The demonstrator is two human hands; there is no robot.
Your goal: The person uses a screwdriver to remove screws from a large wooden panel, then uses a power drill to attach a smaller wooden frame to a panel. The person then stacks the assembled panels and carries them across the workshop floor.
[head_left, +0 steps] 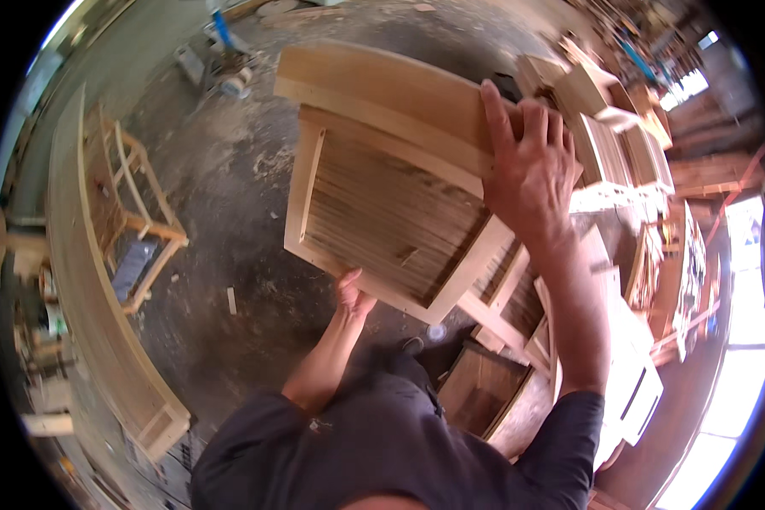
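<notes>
A wooden drawer (382, 225) is held up in front of me, tilted, with its broad plain front panel (382, 93) on the far side. Thin side rails frame its streaked brown base, and a small wood chip lies on that base. My left hand (353, 296) grips the near edge from below, thumb on top and the other fingers mostly hidden underneath. Across the right end of the front panel, my right hand (531, 161) is closed over the wood, fingers curled round its far edge.
On the left stand a long pale board (102, 280) and a wooden frame with legs (149, 221). Several wooden drawers (608, 149) are stacked at the far right. A brown-bottomed wooden box (484, 387) lies by my right side. Blue-handled equipment (221, 30) sits on the stained floor (221, 178).
</notes>
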